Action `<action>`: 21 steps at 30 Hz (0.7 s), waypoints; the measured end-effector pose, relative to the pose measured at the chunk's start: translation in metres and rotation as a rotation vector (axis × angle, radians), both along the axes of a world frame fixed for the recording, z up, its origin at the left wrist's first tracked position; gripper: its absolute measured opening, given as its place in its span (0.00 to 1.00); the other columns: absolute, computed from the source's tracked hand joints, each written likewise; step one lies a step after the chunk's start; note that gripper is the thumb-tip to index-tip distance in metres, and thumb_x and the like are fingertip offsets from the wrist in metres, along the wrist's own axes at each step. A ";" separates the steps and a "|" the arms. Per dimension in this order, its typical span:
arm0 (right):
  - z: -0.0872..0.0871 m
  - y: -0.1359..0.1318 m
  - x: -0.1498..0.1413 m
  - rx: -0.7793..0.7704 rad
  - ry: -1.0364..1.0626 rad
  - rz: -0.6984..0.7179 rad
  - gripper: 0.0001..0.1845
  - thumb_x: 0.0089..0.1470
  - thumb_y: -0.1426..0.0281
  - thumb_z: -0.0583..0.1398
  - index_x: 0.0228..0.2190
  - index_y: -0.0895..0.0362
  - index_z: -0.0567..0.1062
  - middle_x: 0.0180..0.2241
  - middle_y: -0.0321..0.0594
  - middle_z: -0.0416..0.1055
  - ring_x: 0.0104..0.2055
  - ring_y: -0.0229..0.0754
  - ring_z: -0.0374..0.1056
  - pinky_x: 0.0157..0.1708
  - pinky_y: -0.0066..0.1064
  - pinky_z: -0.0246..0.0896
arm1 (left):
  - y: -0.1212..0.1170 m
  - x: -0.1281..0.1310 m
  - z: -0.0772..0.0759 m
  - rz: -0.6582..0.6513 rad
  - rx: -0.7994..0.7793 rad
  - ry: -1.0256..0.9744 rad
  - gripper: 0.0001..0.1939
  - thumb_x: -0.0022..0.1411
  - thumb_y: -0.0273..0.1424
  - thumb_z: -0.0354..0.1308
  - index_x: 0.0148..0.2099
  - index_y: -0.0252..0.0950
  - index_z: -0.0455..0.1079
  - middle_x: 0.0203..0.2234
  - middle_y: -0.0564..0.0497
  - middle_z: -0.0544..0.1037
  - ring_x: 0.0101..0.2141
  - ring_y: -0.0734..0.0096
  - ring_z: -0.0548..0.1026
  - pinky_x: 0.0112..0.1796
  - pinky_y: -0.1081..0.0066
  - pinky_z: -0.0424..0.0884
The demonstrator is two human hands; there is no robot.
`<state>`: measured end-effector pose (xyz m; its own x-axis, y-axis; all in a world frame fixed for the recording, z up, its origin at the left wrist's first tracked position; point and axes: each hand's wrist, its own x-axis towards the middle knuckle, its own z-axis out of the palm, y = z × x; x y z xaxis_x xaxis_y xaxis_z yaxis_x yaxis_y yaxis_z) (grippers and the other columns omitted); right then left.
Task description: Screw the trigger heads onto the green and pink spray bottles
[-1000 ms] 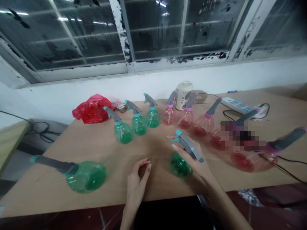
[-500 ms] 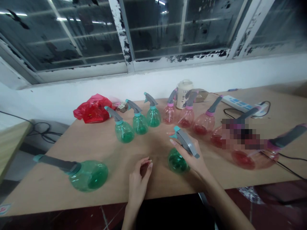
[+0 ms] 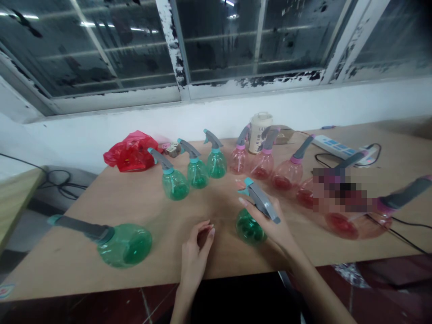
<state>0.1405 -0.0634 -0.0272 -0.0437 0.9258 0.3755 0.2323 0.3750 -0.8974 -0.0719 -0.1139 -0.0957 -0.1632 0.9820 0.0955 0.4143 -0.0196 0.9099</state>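
My right hand (image 3: 275,220) is closed around the neck of a green spray bottle (image 3: 249,227) standing at the table's near side. Its grey trigger head with turquoise nozzle points away to the left, and my fingers partly hide the neck. My left hand (image 3: 197,249) rests on the table to the left of that bottle, fingers loosely curled, a gap at the thumb, nothing held. Farther left is another green spray bottle (image 3: 124,245). Beyond my hands stand three green spray bottles (image 3: 175,184), and from there to the right runs a row of pink spray bottles (image 3: 286,175).
Against the wall lie a red plastic bag (image 3: 130,153) and a paper cup (image 3: 260,132) with a lid. A white power strip (image 3: 340,146) with black cables is at the right. Pixel blocks cover part of the pink row. A second wooden surface (image 3: 23,198) adjoins at left.
Both hands keep nearly the same pose, the right still around the green spray bottle. The view has shifted very slightly; no bottle has visibly moved.
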 end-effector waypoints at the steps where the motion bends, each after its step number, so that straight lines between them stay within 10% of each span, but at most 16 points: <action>1: 0.000 0.000 0.000 0.005 0.002 0.001 0.21 0.56 0.60 0.61 0.50 0.52 0.76 0.43 0.43 0.78 0.40 0.50 0.76 0.40 0.38 0.71 | 0.000 0.000 0.000 0.001 -0.002 -0.001 0.16 0.63 0.42 0.56 0.48 0.39 0.71 0.43 0.46 0.81 0.45 0.60 0.79 0.50 0.57 0.73; 9: -0.002 0.000 0.000 -0.007 -0.005 -0.009 0.22 0.56 0.58 0.62 0.50 0.51 0.76 0.31 0.39 0.78 0.34 0.48 0.75 0.40 0.40 0.70 | 0.000 -0.001 -0.001 0.002 -0.008 0.016 0.16 0.63 0.42 0.56 0.49 0.39 0.70 0.43 0.46 0.81 0.46 0.60 0.79 0.50 0.56 0.73; 16: 0.002 0.002 -0.001 0.027 0.044 0.022 0.15 0.56 0.61 0.61 0.45 0.49 0.76 0.48 0.43 0.76 0.53 0.52 0.71 0.54 0.45 0.65 | 0.000 0.000 0.002 0.002 -0.007 0.022 0.16 0.63 0.42 0.56 0.49 0.39 0.71 0.43 0.46 0.81 0.45 0.60 0.79 0.50 0.55 0.73; 21: 0.003 0.005 -0.002 0.032 0.039 -0.006 0.11 0.56 0.60 0.62 0.39 0.52 0.77 0.40 0.42 0.79 0.43 0.49 0.76 0.43 0.39 0.71 | 0.000 0.000 0.000 0.003 -0.006 0.023 0.17 0.63 0.43 0.56 0.49 0.39 0.70 0.43 0.46 0.81 0.45 0.59 0.79 0.51 0.54 0.72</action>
